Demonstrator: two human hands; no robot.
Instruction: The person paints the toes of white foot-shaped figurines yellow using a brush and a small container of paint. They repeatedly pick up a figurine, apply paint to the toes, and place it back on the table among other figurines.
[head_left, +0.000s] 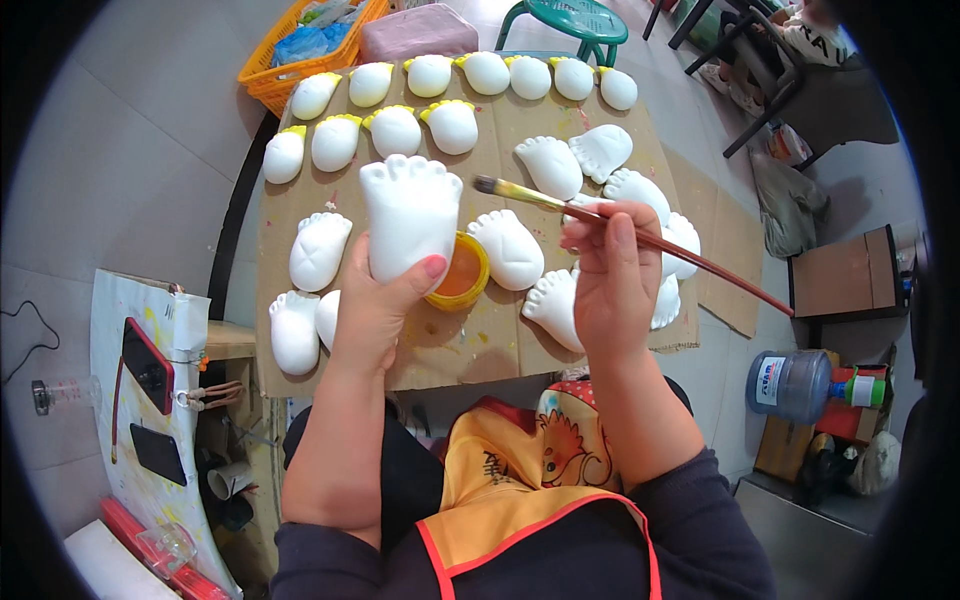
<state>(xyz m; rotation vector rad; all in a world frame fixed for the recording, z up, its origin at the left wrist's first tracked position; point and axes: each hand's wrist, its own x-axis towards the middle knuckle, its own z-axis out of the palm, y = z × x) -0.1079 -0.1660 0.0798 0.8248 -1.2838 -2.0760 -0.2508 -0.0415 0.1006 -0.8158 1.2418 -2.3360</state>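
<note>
My left hand (375, 307) grips a white foot-shaped figure (411, 217) by its heel, toes pointing away from me. In my right hand (619, 277) is a flat paintbrush (532, 196) with a dark red handle, its bristles just right of the figure's toes and apart from them. Partly behind the held foot stands a yellow-rimmed jar (484, 279) with orange-toned contents. All-white feet lie about the jar, among them one to its right (507, 250) and one to its left (320, 251). Farther back, two rows of feet (395, 131) have yellow toes.
Everything rests on a paint-spotted cardboard sheet (457, 352). An orange plastic basket (262, 86) and a green stool (581, 21) stand beyond it. Two phones (148, 367) lie on a side surface at left. A water bottle (791, 386) and a seated person (806, 37) are at right.
</note>
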